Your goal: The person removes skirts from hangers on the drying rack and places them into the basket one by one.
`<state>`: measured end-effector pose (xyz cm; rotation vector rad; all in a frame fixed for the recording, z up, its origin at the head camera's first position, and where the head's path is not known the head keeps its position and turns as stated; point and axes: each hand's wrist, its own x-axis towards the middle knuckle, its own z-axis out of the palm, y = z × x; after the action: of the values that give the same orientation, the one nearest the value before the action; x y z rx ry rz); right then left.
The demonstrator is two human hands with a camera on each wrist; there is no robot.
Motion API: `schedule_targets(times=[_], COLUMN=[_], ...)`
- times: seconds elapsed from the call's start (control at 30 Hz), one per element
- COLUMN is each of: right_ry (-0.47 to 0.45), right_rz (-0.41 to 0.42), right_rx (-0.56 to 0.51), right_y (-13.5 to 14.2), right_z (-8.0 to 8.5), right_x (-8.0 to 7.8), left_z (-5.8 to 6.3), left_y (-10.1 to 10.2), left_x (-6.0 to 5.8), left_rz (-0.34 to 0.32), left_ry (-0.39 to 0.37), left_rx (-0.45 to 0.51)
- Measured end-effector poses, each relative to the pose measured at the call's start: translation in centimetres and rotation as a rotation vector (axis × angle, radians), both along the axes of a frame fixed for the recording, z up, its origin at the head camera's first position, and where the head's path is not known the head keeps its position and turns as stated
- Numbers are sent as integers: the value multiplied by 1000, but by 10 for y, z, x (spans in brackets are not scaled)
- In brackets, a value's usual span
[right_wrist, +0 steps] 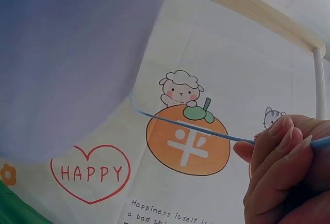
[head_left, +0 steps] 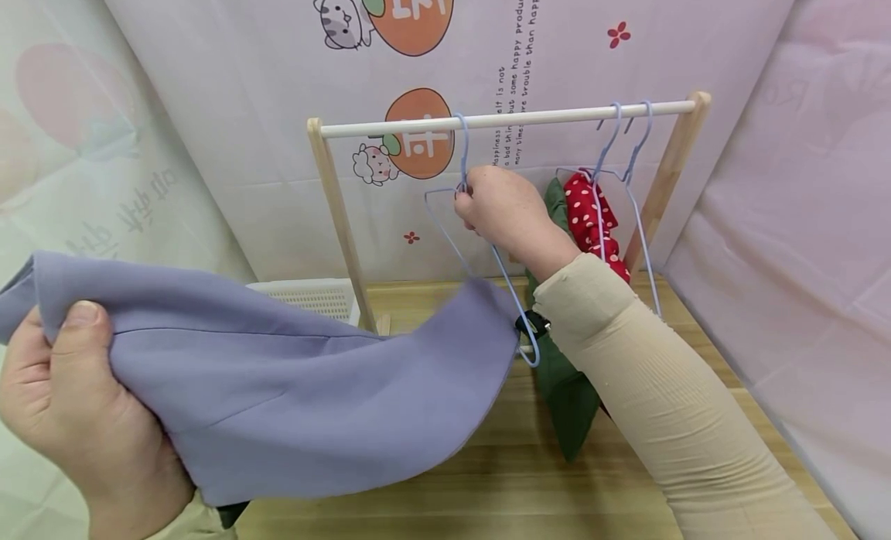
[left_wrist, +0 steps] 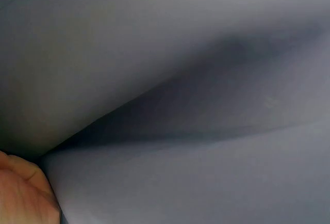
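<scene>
A lavender skirt-like garment (head_left: 299, 385) with stitched seams spreads across the head view, its free end reaching right beside a light-blue hanger (head_left: 511, 285). At its upper left edge my left hand (head_left: 90, 416) pinches the cloth, thumb on top; the other fingers are partly hidden. My right hand (head_left: 511, 215) grips the hanger just below its hook, which is at the white rail. In the right wrist view, curled fingers (right_wrist: 289, 167) hold the blue wire, and cloth overlaps its far end. Folds of lavender cloth (left_wrist: 180, 182) fill most of the left wrist view.
The rack's wooden posts (head_left: 337, 215) stand on a wood-grain table (head_left: 445, 486). Further right on the rail are two more blue hangers (head_left: 636, 145). Red polka-dot cloth (head_left: 592, 215) and a green garment (head_left: 567, 401) hang there. A white basket (head_left: 313, 296) sits behind the left post.
</scene>
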<state>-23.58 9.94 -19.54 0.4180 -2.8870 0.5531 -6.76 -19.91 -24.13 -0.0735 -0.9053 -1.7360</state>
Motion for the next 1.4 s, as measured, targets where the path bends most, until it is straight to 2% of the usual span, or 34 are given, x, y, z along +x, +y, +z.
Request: schedule_targets(times=[0.6,0.9,1.03,1.23,1.4], right_ry=[5,0,2,-1,-16], right_rz=[14,16,18,17,13], right_rx=[0,-21,-33,-39,-48], right_y=[-2,-4,-4,-4,-3], right_z=[-1,-1,-2,-2,-2], right_x=[-1,-1,0,0,0], left_z=[2,4,4,5,11], left_y=[3,6,5,-1,-6], left_x=[4,6,6,4,2], left_rz=[-22,-64,-87,-163,-201], left_ry=[27,49,30,-11,-27], left_rx=[-6,-62,-112,-189,-315])
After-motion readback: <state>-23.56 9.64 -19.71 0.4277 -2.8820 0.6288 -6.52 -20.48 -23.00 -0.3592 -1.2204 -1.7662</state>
